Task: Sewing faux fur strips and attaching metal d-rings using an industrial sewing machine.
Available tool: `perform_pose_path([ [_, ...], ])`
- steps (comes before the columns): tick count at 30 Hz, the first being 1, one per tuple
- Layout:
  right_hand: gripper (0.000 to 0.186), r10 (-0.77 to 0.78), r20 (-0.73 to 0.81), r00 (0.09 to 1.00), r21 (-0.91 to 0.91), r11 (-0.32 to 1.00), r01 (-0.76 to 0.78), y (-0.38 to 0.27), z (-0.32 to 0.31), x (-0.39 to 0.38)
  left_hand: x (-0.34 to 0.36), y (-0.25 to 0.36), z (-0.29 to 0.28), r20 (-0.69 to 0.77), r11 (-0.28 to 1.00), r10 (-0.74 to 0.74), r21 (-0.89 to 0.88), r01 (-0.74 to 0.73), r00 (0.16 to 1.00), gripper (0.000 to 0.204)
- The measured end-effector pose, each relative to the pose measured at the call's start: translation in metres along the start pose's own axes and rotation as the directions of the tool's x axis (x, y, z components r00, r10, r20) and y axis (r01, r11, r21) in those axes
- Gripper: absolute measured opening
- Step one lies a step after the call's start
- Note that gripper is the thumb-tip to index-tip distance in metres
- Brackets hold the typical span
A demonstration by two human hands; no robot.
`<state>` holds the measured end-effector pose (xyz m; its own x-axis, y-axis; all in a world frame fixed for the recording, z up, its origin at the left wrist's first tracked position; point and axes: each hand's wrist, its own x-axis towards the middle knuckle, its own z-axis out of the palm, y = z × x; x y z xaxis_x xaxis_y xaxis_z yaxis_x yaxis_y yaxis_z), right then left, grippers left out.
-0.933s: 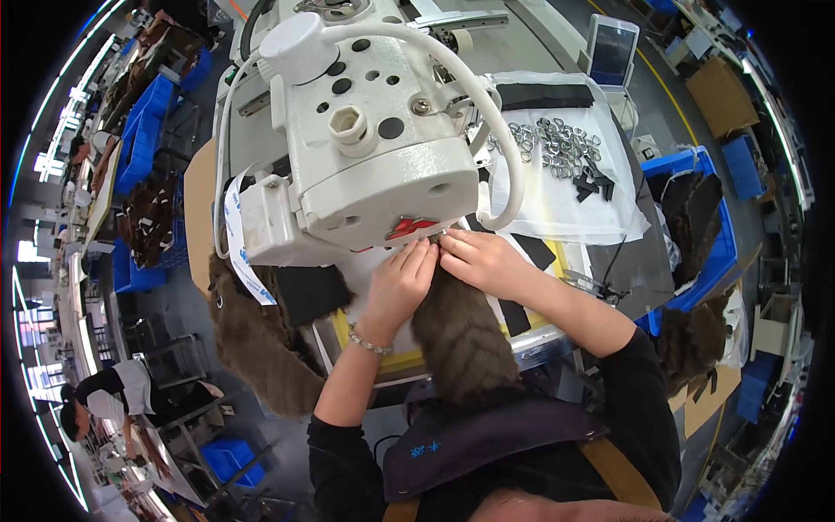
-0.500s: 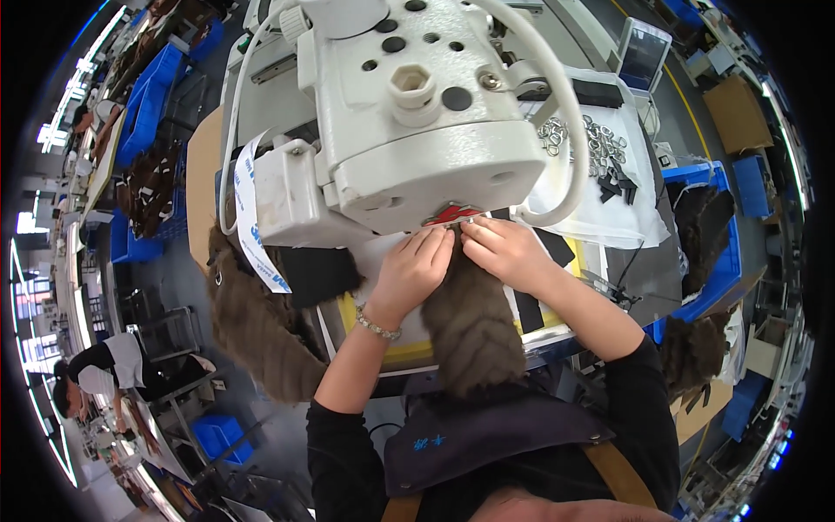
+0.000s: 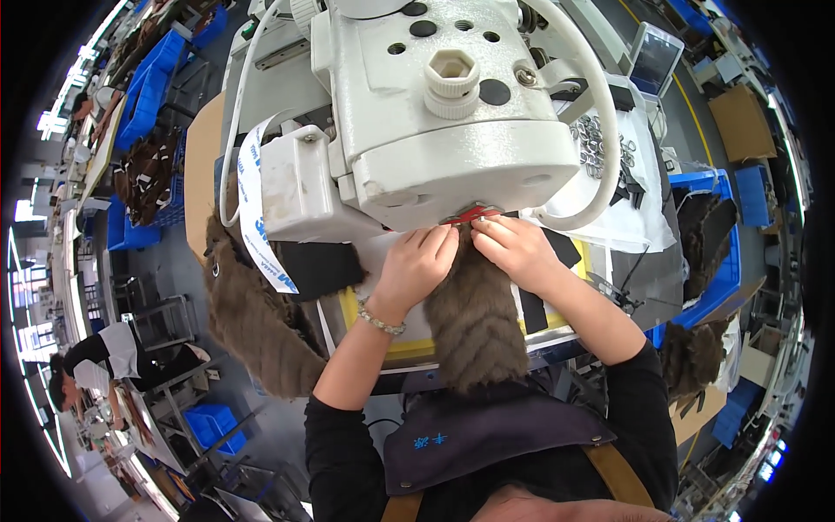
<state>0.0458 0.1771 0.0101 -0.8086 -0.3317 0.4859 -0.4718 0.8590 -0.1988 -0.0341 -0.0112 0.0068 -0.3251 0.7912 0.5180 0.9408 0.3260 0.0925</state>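
Note:
A strip of brown fur [image 3: 478, 331] runs from under the head of a white sewing machine [image 3: 461, 165] and hangs over the table's front edge. My left hand [image 3: 419, 268] grips its far end from the left, the fingers pressed together. From the other side my right hand [image 3: 518, 254] pinches the same end close to the left fingertips. Just beyond the fingertips a red part [image 3: 474, 212] shows beneath the machine head. The needle area and exact fingertip contact are hidden by the machine.
More brown fur [image 3: 252, 322] lies at the left beside a black piece [image 3: 322, 270]. Metal rings [image 3: 591, 143] rest on white sheeting [image 3: 644, 217] at the right. A blue bin [image 3: 729, 252] with fur stands further right. Another person [image 3: 104, 357] works at the far left.
The machine head appears larger and shifted slightly right in the view. Both hands keep their hold on the fur strip, with little visible movement.

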Motion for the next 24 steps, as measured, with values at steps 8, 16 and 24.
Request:
perform_pose_path([
  [8, 0.019, 0.027, 0.018, 0.999, 0.04, 0.999, -0.028, 0.001, 0.0032, -0.002, -0.0008, -0.0004, 0.0005, 0.015, 1.0, -0.014, -0.002, 0.014, 1.0, 0.009],
  [16, 0.016, -0.017, -0.072, 0.997, 0.002, 1.0, 0.017, 0.0043, 0.003, -0.0007, -0.001, 0.0, 0.0035, -0.002, 1.0, -0.019, -0.006, 0.019, 1.0, 0.01],
  [24, 0.03, 0.212, 0.042, 0.976, -0.042, 0.977, -0.21, -0.0002, -0.0003, -0.0014, -0.0072, 0.0055, 0.0029, 0.011, 0.98, -0.192, 0.053, 0.191, 0.981, 0.013],
])
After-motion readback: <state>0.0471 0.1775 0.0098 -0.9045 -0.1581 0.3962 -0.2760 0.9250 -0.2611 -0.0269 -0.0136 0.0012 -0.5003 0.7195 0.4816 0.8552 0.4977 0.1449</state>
